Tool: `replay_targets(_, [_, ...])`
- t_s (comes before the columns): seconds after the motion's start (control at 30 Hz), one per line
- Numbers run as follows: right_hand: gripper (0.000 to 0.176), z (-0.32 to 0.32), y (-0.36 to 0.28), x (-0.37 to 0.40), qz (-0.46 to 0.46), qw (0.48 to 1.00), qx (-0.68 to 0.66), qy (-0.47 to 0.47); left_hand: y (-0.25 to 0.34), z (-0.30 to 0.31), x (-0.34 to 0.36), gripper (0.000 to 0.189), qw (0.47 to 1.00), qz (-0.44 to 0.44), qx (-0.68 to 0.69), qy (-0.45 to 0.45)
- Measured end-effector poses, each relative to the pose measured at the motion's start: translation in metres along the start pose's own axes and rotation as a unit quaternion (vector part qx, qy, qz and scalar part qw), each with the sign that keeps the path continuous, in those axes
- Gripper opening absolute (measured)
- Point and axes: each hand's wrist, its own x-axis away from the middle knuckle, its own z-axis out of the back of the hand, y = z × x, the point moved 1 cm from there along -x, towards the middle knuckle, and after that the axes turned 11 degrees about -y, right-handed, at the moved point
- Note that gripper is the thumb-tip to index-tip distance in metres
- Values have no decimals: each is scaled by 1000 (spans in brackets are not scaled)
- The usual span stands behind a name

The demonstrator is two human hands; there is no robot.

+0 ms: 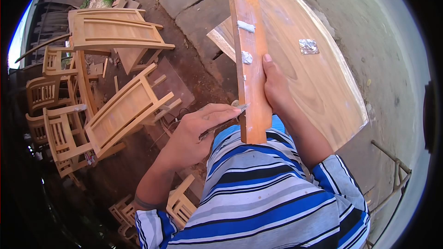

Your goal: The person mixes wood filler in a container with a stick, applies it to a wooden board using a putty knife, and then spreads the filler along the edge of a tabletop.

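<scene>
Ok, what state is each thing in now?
Left hand: closed on the thin tool.
Thin tool: tip at the plank's face.
Right hand: gripping the plank's edge.
Plank: raised, smeared with white paste in patches.
Large board: lying flat, unpainted.
Silvery square: lying on the large board.
Chairs: assembled, crowded together.

Wooden chairs (64,133) and unfinished panelled frames (121,30) crowd the left of the frame on reddish-brown ground (203,67); a pale grey wall (387,60) curves down the right, and daylight shows at upper left.
</scene>
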Motion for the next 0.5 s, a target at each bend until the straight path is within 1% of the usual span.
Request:
replay_targets(0.03, [53,0,-1,2,10,1000,5,19,-1,-2,4,58,999,3,24,-32])
replay_targets(0.1, [51,7,7,-6,61,997,38,9,-4,-1,8,57,993,6,64,-95])
replay_targets(0.13, [49,11,12,-9,84,995,55,5,-2,4,8,55,994,14,68,-79])
replay_targets(0.23, [47,18,19,-11,117,981,156,3,7,26,1,55,996,21,-43,77])
replay_targets(0.27, [46,16,19,-9,135,977,168,6,6,28,-6,57,989,4,-127,82])
replay_targets(0.37, [43,8,19,-3,186,962,198,3,10,16,-27,57,960,7,-269,75])
replay_targets(0.43, [41,6,21,-3,216,955,203,8,12,13,-35,56,953,4,-296,71])
replay_targets(0.5, [39,7,22,1,196,958,210,6,11,11,-40,54,945,5,-322,60])
